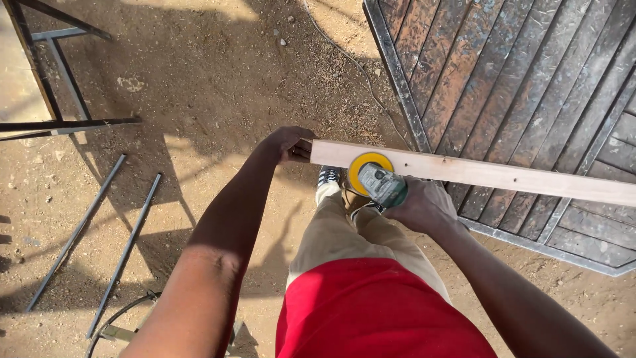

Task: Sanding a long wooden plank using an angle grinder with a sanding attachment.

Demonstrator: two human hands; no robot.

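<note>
The left hand is clenched around the near end of a pale wooden plank, which runs from the centre out toward 3 o'clock, lying over the edge of a slatted metal gate panel on the dirt ground; the right hand grips a green angle grinder, its fingers wrapped about the body, with the yellow disc set against the plank's near face just right of the left hand; to sand well, I judge the disc should lie nearly flat with light, even pressure, the plank end pinned hard so it cannot chatter, and the left fingers kept clear of the disc, which sits close to them; a cable trails toward 12 o'clock and should stay behind the tool; loose steel bars lie at 8 o'clock beside a metal frame at 10 o'clock; whether the disc is spinning cannot be told; the plank's far end is cut off at the right edge, and the left fingertips are hidden behind the wood
</note>
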